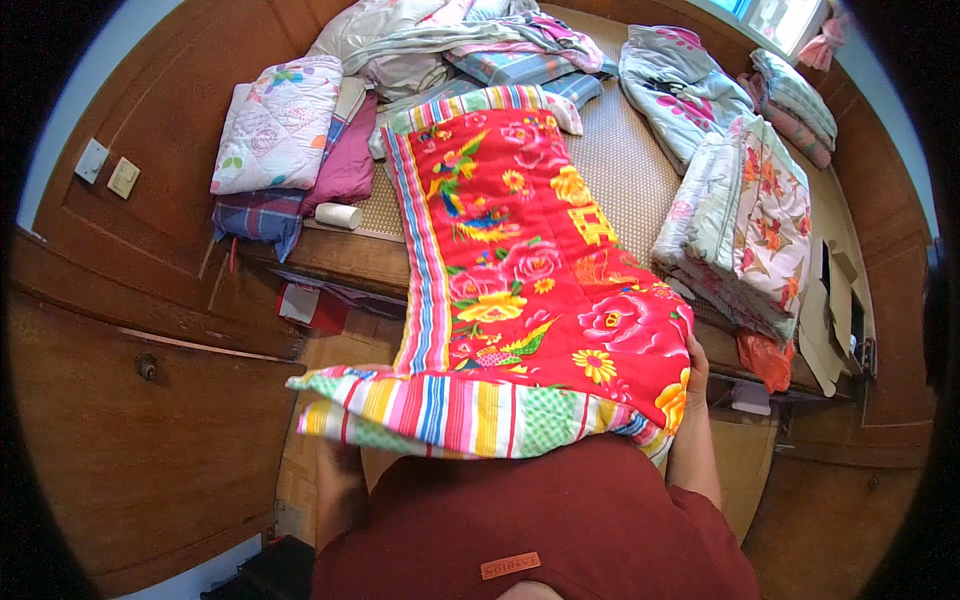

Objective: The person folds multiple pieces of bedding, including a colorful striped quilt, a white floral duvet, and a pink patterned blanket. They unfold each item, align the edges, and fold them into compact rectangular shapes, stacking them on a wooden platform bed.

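A red quilt (530,250) with printed peonies, birds and a striped border stretches from the bed to my chest. Its far part lies on the bed, and its near edge is folded up in front of me. My right hand (695,365) grips the quilt's right side, its fingers partly hidden by the cloth. Under the near left corner comes my left forearm (342,485); the hand itself is covered by the striped edge.
Folded white quilts (282,120) are stacked at left, beside a white roll (338,215). Rumpled bedding (430,45) lies at the back. Floral quilts (750,220) stand at right, next to flattened cardboard (828,320). Wooden panels (130,400) enclose the bed.
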A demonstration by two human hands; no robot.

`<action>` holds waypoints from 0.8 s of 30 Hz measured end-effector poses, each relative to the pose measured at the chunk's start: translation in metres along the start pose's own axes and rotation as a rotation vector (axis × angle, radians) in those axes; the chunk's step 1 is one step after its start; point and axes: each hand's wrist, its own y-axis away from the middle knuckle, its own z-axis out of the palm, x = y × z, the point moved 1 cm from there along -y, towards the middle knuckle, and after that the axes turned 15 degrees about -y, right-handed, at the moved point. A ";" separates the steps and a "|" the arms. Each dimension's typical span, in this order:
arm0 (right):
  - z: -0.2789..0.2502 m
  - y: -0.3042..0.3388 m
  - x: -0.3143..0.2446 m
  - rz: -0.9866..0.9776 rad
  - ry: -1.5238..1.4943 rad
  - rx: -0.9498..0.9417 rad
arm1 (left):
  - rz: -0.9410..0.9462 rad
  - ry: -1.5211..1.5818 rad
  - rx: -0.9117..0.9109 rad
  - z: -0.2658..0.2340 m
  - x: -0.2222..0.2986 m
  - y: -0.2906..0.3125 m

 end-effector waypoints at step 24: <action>0.000 -0.400 -0.028 -0.141 0.702 0.329 | -0.219 -1.193 0.349 -0.044 0.004 -0.347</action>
